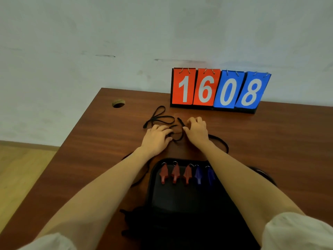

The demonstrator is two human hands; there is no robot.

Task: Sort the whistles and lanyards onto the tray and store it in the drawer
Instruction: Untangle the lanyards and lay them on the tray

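A black tray (180, 201) lies on the brown table (270, 134) near me. Along its far edge sit three red whistles (175, 173) and two blue whistles (198, 175) in a row. Beyond the tray, black lanyards (160, 117) lie tangled on the table. My left hand (156, 137) and my right hand (196, 129) rest on the cords with fingers curled, pinching a black lanyard between them. More cord loops run to the right (220, 141) and to the left of the tray (142, 175).
A flip scoreboard (218, 91) reading 16 and 08 stands at the back of the table against the wall. A round cable hole (118, 103) is at the back left. The table's left edge drops to a wooden floor (19, 168).
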